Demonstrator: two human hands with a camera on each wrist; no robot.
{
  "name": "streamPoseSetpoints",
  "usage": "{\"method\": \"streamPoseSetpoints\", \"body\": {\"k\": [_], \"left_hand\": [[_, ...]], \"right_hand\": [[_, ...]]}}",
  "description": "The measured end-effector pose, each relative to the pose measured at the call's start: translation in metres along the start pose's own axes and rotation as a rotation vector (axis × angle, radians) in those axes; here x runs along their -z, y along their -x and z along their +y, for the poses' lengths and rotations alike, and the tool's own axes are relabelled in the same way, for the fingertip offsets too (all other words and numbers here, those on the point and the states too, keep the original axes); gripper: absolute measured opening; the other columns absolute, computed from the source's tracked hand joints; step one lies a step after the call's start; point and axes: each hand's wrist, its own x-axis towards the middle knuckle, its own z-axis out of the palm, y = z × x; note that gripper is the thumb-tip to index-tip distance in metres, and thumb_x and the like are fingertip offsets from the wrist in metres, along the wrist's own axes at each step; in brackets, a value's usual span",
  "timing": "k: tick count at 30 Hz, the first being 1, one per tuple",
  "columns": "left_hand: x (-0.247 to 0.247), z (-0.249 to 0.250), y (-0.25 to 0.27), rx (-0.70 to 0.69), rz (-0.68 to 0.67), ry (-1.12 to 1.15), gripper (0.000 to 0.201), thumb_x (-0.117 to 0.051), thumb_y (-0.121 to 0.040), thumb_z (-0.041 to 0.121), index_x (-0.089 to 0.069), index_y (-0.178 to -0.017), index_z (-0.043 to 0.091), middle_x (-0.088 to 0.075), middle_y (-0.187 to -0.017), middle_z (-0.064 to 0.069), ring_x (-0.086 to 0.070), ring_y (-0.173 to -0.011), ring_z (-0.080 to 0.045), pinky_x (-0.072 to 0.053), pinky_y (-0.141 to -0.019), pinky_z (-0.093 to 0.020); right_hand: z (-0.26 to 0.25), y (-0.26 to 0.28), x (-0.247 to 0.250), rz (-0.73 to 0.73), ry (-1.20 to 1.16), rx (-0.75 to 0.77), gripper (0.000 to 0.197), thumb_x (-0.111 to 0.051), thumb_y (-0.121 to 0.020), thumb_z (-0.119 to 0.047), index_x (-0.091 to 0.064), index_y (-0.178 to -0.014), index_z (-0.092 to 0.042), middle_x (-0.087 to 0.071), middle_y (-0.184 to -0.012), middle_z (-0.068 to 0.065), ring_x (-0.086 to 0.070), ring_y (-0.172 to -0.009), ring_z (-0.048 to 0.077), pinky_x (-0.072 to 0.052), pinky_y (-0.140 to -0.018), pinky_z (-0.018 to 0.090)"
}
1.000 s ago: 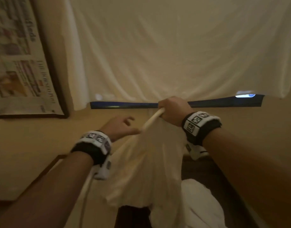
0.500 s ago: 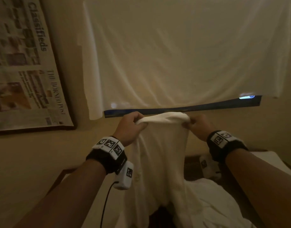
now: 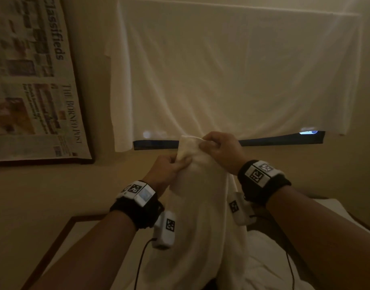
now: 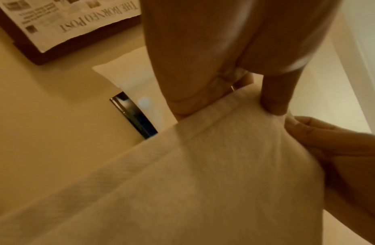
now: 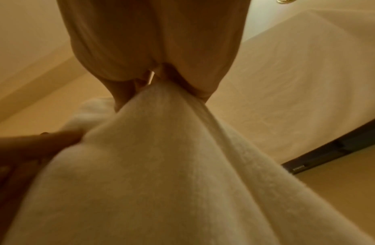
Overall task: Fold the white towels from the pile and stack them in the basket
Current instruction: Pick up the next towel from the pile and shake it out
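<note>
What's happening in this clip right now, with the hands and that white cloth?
A person is holding a white towel up in the air, with both hands close together at its top edge. The left hand grips one bunched part and the right hand pinches the edge beside it, while the rest hangs down. More white towels lie in a pile below. No fold is laid flat yet, and no basket is in view. A newspaper hangs on the wall behind.

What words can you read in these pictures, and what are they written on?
"Classifieds": heading on the newspaper on the wall, printed sideways.
"THE BORNEO POST": the same newspaper's title, also clear in the left wrist view.
Newspaper small print: too blurred to read.
Wristbands: black-and-white square patterns, no words.
White towel: no writing.
</note>
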Motion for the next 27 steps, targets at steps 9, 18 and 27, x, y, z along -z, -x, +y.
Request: {"method": "streamPoseSetpoints", "body": {"k": [9,18,27], "left_hand": [[-0.002,0.05,-0.023,-0.439,0.207,-0.391,0.038,-0.06,-0.097,0.024,-0.06,-0.067,0.002,-0.048,-0.063,0.002,-0.042,-0.061,-0.007,-0.038,-0.059,-0.025],[0.021,0.065,-0.017,-0.498,0.359,-0.437,0.022,-0.059,-0.098,0.026,-0.073,-0.082,0.023,-0.069,-0.08,-0.001,-0.057,-0.077,-0.002,-0.048,-0.073,-0.021],[-0.007,0.061,-0.024,-0.232,0.209,-0.2,0.021,-0.058,-0.091,0.039,-0.076,-0.101,0.035,-0.07,-0.108,0.003,-0.062,-0.105,-0.019,-0.052,-0.089,-0.04]], "right_hand": [[0.03,0.012,0.004,-0.041,0.032,0.025,0.021,-0.062,-0.094,-0.026,-0.066,-0.074,-0.029,-0.061,-0.065,-0.014,-0.055,-0.056,-0.005,-0.04,-0.052,0.011],[0.171,0.055,-0.004,-0.229,0.338,-0.509,0.021,-0.053,-0.093,-0.012,-0.066,-0.08,-0.02,-0.067,-0.083,0.005,-0.066,-0.086,0.025,-0.042,-0.066,0.024],[0.052,-0.019,0.042,0.148,0.011,0.064,0.022,-0.054,-0.09,-0.007,-0.069,-0.1,-0.019,-0.068,-0.095,0.001,-0.059,-0.087,0.014,-0.04,-0.069,0.024]]}}
